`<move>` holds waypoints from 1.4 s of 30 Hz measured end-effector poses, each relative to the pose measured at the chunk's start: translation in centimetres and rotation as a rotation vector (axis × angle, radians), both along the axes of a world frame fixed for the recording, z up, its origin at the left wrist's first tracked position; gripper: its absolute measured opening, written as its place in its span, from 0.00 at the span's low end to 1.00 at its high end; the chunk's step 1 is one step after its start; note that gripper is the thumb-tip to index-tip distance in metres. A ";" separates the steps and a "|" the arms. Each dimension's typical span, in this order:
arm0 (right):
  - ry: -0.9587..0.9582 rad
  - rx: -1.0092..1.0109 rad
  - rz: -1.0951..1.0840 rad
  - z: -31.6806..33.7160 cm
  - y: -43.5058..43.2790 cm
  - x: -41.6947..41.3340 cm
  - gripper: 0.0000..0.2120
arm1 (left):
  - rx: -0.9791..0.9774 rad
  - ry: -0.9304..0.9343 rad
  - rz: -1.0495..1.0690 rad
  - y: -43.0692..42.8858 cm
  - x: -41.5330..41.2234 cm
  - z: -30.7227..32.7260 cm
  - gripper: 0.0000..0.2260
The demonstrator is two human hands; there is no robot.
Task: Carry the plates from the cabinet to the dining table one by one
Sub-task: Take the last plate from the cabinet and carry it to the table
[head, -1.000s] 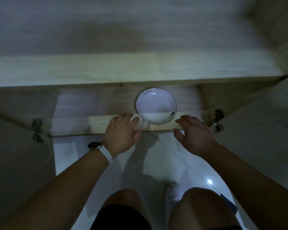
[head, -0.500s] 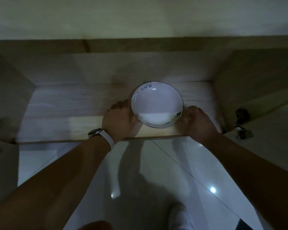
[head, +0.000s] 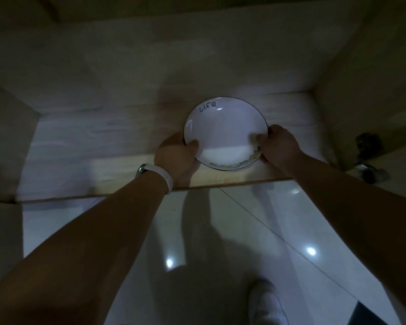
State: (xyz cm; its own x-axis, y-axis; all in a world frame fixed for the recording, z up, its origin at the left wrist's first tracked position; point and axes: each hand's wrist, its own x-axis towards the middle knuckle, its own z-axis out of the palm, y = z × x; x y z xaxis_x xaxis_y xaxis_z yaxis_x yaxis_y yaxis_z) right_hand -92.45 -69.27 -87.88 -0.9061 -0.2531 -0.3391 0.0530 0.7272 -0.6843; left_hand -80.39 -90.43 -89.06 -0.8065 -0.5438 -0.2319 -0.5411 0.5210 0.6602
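Note:
A white plate with a thin dark rim and the word "life" written near its far edge sits low in the open cabinet, near the front of the wooden shelf. My left hand grips its left rim, thumb lying over the top. My right hand grips the right rim the same way, thumb on the plate's inside. I cannot tell whether the plate still touches the shelf. A white watch band circles my left wrist.
The cabinet's side walls close in left and right, with a door hinge at the right. Below the shelf edge lies a glossy white tiled floor. My white-socked foot is at the bottom.
Both hands moved from the shelf's front edge inward to the plate and closed on its two sides. The view dropped closer to the cabinet.

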 end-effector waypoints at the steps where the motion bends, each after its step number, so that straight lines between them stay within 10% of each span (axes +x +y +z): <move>1: -0.001 -0.019 0.002 -0.1 -0.2 0.0 0.10 | -0.001 0.008 0.006 0.1 -0.1 0.0 0.11; 9: -0.077 -0.137 -0.037 -0.8 0.0 0.3 0.12 | -0.142 0.124 0.076 0.9 0.5 0.3 0.09; 25: -0.215 -0.388 -0.121 2.3 3.5 10.5 0.06 | 0.326 0.246 0.208 3.5 8.6 2.8 0.08; 42: -0.196 -0.207 -0.030 26.9 9.7 23.2 0.06 | 0.467 0.232 0.359 11.6 22.8 26.6 0.09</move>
